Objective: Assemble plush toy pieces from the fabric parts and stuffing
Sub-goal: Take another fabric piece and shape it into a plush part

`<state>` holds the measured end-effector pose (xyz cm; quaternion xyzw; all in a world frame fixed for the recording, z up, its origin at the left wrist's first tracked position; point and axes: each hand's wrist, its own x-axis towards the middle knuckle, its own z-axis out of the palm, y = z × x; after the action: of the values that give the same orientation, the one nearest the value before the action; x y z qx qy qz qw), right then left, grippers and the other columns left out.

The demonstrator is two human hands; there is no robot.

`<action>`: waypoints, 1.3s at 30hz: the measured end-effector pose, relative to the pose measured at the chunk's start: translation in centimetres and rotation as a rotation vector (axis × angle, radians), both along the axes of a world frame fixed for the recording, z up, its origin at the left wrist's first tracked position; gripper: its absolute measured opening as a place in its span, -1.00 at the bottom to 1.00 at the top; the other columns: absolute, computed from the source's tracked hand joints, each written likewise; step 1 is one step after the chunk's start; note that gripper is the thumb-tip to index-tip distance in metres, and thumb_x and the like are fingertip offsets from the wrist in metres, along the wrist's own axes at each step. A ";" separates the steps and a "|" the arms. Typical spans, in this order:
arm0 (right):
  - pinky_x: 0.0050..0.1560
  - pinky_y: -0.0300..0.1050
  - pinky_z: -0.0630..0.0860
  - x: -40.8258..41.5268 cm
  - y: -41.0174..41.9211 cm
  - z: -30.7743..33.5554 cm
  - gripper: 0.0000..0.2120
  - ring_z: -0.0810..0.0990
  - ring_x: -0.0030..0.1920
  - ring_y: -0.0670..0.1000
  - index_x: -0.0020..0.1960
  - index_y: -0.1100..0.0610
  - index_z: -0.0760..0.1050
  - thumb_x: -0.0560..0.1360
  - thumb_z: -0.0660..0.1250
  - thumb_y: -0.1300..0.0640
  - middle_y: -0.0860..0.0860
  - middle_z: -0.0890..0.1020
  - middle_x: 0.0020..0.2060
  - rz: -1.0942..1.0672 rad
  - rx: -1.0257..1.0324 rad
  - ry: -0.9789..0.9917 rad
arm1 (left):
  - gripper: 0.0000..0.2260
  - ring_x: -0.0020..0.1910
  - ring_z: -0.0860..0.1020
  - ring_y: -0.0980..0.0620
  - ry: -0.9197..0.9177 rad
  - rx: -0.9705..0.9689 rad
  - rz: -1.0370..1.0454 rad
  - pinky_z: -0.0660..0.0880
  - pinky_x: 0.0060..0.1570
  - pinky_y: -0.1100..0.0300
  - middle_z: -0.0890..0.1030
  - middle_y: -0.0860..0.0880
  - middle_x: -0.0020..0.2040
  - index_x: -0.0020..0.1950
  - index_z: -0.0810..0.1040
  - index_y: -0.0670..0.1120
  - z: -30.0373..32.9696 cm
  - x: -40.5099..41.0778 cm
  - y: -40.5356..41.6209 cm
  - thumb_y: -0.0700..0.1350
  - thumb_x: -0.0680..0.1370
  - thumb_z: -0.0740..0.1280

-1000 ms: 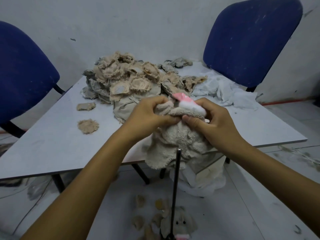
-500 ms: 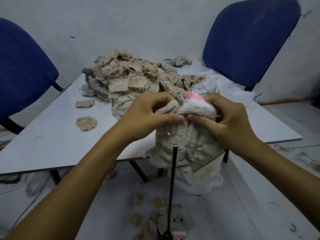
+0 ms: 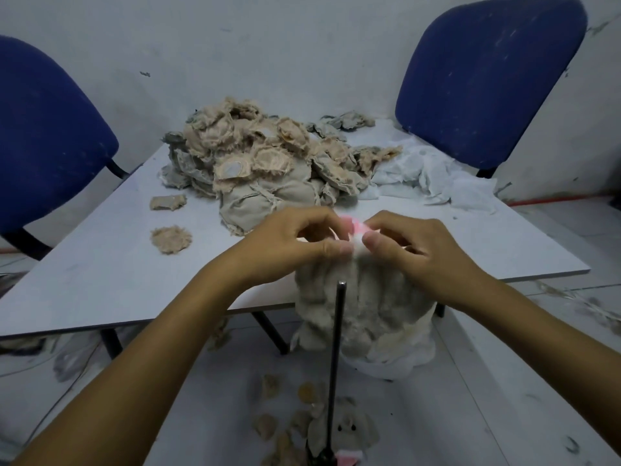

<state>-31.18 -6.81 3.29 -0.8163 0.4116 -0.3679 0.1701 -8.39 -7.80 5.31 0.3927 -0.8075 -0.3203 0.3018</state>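
Observation:
A beige plush toy piece (image 3: 366, 307) hangs in front of the table's near edge, held up by both hands at its top. My left hand (image 3: 289, 243) and my right hand (image 3: 416, 253) pinch the top opening from either side, thumbs nearly meeting. A small pink and white part (image 3: 354, 230) sticks out between the fingertips. A thin black rod (image 3: 336, 348) stands upright in front of the plush piece. A large heap of beige fabric parts (image 3: 262, 163) lies on the grey table (image 3: 100, 264).
Two loose beige patches (image 3: 171, 238) lie left on the table. White stuffing material (image 3: 433, 176) is spread at the back right. Blue chairs (image 3: 487, 75) stand behind the table on both sides. A finished plush toy (image 3: 346, 432) and scraps lie on the floor below.
Both hands have closed in toward each other at the top of the plush piece. Most of the pink and white part is now covered by the fingers.

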 end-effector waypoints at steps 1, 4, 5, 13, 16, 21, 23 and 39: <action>-0.13 -0.12 0.51 0.1 -0.3 -0.3 -0.64 0.60 -0.16 -0.11 -0.01 -0.17 0.56 0.53 0.11 -0.35 -0.15 0.65 -0.21 -0.021 0.040 -0.004 | -0.82 -0.10 0.61 0.17 -0.012 0.003 0.028 0.50 -0.10 0.31 0.65 0.15 -0.11 -0.03 0.64 0.10 -0.4 0.2 -0.4 0.15 0.46 0.43; 0.00 -0.08 0.51 0.4 -2.4 -1.9 -0.73 0.58 -0.07 -0.12 0.09 -0.10 0.55 0.56 0.21 -0.22 -0.14 0.62 -0.12 -0.163 0.059 0.040 | -0.83 0.05 0.57 0.21 -0.045 -0.051 0.129 0.48 -0.02 0.28 0.64 0.16 0.01 0.07 0.61 0.11 -2.1 -0.1 -1.8 0.10 0.51 0.40; 0.05 -0.08 0.48 0.5 -3.3 -2.5 -0.77 0.54 0.02 -0.06 0.16 -0.08 0.53 0.57 0.26 -0.13 -0.10 0.58 -0.04 -0.215 0.057 0.095 | -0.82 0.11 0.54 0.20 -0.107 -0.102 0.151 0.47 0.04 0.22 0.60 0.16 0.08 0.12 0.59 0.10 -2.7 -0.4 -2.3 0.05 0.53 0.40; 0.41 0.33 0.20 -3.0 -10.8 -3.4 -0.42 0.19 0.44 0.22 0.44 -0.18 0.29 0.47 0.37 -0.22 0.03 0.22 0.45 -0.731 -0.054 0.307 | -0.50 0.38 0.30 -0.06 -0.364 -0.341 0.087 0.34 0.31 0.07 0.33 -0.07 0.40 0.47 0.34 -0.03 -5.4 -8.5 -9.2 -0.18 0.53 0.32; 0.44 0.46 0.04 -6.2 -13.9 -2.3 -0.25 0.03 0.53 0.29 0.50 -0.25 0.17 0.40 0.35 -0.40 0.00 0.03 0.56 -0.864 0.078 0.269 | -0.41 0.48 0.20 -0.09 -0.361 -0.301 0.095 0.26 0.42 0.04 0.23 -0.09 0.50 0.54 0.25 -0.02 -4.9 -11.6 -12.6 -0.18 0.52 0.33; 0.44 0.50 -0.05 -8.7 -18.7 -1.8 -0.16 -0.07 0.56 0.35 0.53 -0.35 -0.03 0.35 0.11 -0.60 -0.04 -0.09 0.61 -0.873 0.188 0.204 | -0.22 0.56 -0.01 -0.11 -0.408 -0.331 0.156 0.10 0.51 -0.01 0.04 -0.09 0.59 0.59 0.12 0.01 -3.8 -15.1 -18.2 -0.19 0.44 0.40; 0.46 0.48 -0.02 -8.7 -20.5 -2.2 -0.20 -0.02 0.57 0.31 0.54 -0.35 -0.10 0.39 0.02 -0.59 -0.03 -0.04 0.62 -0.827 0.293 0.227 | -0.18 0.58 -0.08 -0.13 -0.482 -0.348 0.172 -0.01 0.53 -0.03 -0.01 -0.09 0.61 0.61 0.06 0.01 -3.3 -16.0 -20.4 -0.14 0.45 0.42; 0.20 0.22 0.45 -5.2 -15.0 -3.5 -0.41 0.53 0.20 0.16 0.42 -0.18 0.31 0.46 0.17 -0.38 0.03 0.56 0.25 -0.643 0.108 0.361 | -0.26 0.59 -0.02 -0.06 -0.355 -0.280 0.192 0.02 0.53 -0.07 0.19 -0.04 0.57 0.60 0.08 0.08 -5.9 -11.6 -15.6 -0.09 0.48 0.34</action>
<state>-36.36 -21.79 -0.18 -0.6867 0.6893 -0.2305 0.0135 -19.99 -23.45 -0.54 0.4722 -0.8434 -0.1010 0.2357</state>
